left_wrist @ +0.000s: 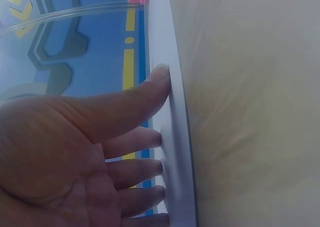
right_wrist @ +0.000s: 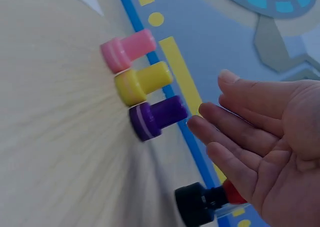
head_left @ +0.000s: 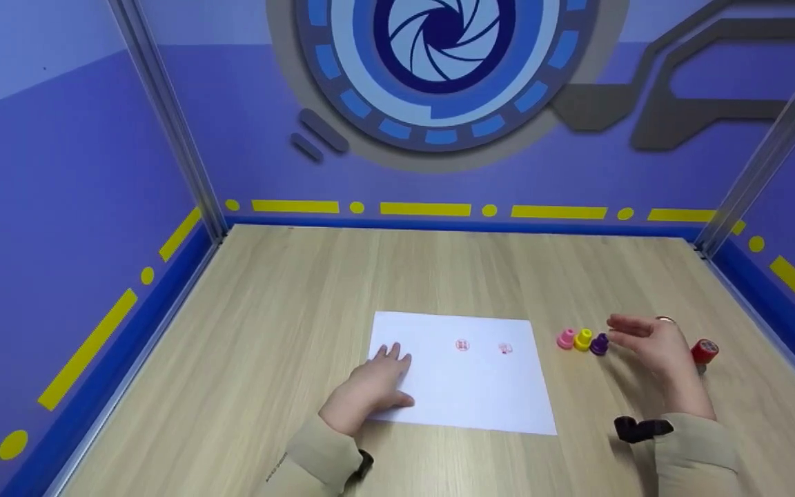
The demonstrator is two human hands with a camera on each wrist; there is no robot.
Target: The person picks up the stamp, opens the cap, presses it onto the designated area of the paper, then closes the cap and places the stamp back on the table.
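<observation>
My left hand (head_left: 372, 386) rests on the left part of a white sheet of paper (head_left: 466, 393), fingers spread; in the left wrist view its fingertips and thumb touch the sheet. Two small red stamp prints, a round one (head_left: 462, 344) and another (head_left: 505, 348), show on the paper. My right hand (head_left: 656, 348) hovers beside a purple stamp (head_left: 600, 344) with relaxed fingers and an empty palm, as the right wrist view (right_wrist: 265, 147) shows. Left of the purple stamp a yellow stamp (head_left: 583, 339) and a pink stamp (head_left: 566, 339) stand upright in a tight row.
A larger stamp with a red top (head_left: 704, 351) and a black base (right_wrist: 194, 205) stands right of my right hand, partly hidden by it. Wooden table (head_left: 287, 290) surrounds the paper. Blue printed walls (head_left: 232, 138) enclose the back and sides.
</observation>
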